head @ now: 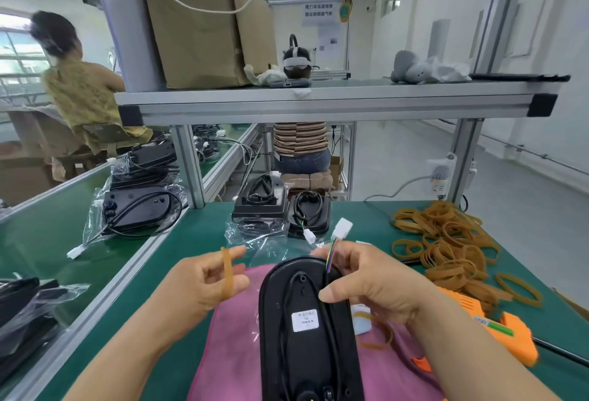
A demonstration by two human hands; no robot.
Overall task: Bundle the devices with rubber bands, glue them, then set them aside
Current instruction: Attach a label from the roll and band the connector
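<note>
Banding looked to be the step in hand. Left of the device [306,321], the left hand [204,279] held one rubber band [227,273], hooked over the forefinger and drawn down into the curled fingers, clear of the housing. The device lay back-up on a pink cloth [236,346], straight before the person. At its far right shoulder the right hand [366,279] pinched the cable [330,255] against the housing, thumb on the rim, with the white connector [342,227] sticking up just beyond. Done well, the right hand would hold the coiled cable flat while the left stretched the band wide and passed it over the device's far end, crossing the cable and sparing the connector's thin wires.

As for room, the aluminium rail [127,276] of the bench edge ran well left of the device, with open green mat between. Beyond the device stood two more units [258,209], near enough to snag a reaching band. Right of the device lay the loose band heap [446,241] and, nearer, the orange glue gun [513,333], close by the right forearm. The left side seemed the freest.
</note>
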